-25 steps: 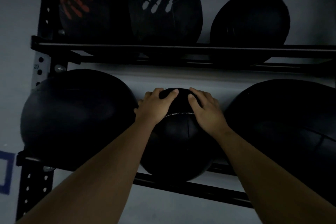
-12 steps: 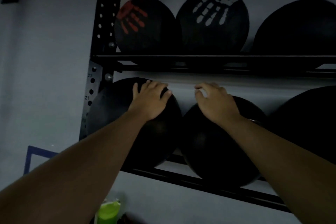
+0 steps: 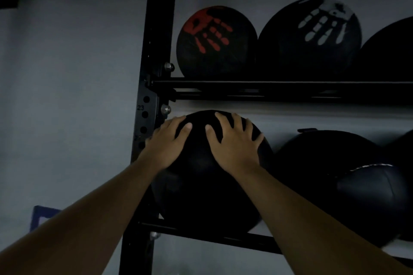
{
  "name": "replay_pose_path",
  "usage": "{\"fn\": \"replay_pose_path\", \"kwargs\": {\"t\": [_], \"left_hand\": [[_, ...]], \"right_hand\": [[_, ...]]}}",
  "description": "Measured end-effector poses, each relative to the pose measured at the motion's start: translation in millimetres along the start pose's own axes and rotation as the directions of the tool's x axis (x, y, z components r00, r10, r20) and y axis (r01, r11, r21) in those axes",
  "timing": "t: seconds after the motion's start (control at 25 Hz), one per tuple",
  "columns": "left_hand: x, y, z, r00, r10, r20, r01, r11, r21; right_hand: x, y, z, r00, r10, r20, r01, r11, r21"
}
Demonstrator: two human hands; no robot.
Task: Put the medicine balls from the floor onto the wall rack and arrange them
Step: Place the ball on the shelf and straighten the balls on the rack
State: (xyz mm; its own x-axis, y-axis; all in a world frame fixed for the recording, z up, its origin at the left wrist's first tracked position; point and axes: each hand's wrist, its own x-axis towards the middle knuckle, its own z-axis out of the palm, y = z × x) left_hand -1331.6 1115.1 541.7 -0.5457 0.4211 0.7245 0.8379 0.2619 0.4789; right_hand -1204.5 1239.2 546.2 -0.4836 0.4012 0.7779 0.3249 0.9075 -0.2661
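Note:
A large black medicine ball [image 3: 207, 192] rests at the left end of the lower shelf of the black wall rack [image 3: 279, 86]. My left hand [image 3: 166, 143] lies on its upper left side and my right hand [image 3: 234, 144] on its top, fingers spread, both pressing on it. To its right sits a second black ball [image 3: 348, 187] with a pale seam. On the upper shelf stand a ball with a red handprint [image 3: 215, 42], a ball with a white handprint [image 3: 310, 35] and a plain black ball [image 3: 388, 51], cut off by the frame's right edge.
The rack's black upright post [image 3: 156, 29] with numbered holes stands just left of my left hand. A grey wall fills the left side, with a blue taped outline [image 3: 42, 214] low down. A further dark ball [image 3: 402, 152] shows at the right edge.
My right hand left the middle ball and joined my left hand on the leftmost lower ball. The view shifted left and closer to the rack post.

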Motion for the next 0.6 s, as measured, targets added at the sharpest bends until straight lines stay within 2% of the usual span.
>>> {"fn": "replay_pose_path", "kwargs": {"t": [0.08, 0.16, 0.36, 0.6], "left_hand": [[0, 2, 13, 0.998, 0.024, -0.064, -0.029, 0.997, -0.075], [1, 3, 21, 0.992, 0.024, -0.12, -0.033, 0.997, -0.072], [4, 0, 19, 0.995, 0.035, -0.096, -0.038, 0.999, -0.028], [5, 16, 12, 0.998, -0.023, -0.062, 0.019, 0.997, -0.073]], "right_hand": [[-1, 7, 2, 1.0, -0.011, -0.026, 0.011, 1.0, -0.018], [-2, 11, 3, 0.999, -0.011, -0.038, 0.01, 1.0, -0.018], [-2, 9, 3, 0.999, -0.009, -0.047, 0.008, 1.0, -0.028], [1, 17, -22, 0.983, -0.037, 0.18, 0.041, 0.999, -0.016]]}}
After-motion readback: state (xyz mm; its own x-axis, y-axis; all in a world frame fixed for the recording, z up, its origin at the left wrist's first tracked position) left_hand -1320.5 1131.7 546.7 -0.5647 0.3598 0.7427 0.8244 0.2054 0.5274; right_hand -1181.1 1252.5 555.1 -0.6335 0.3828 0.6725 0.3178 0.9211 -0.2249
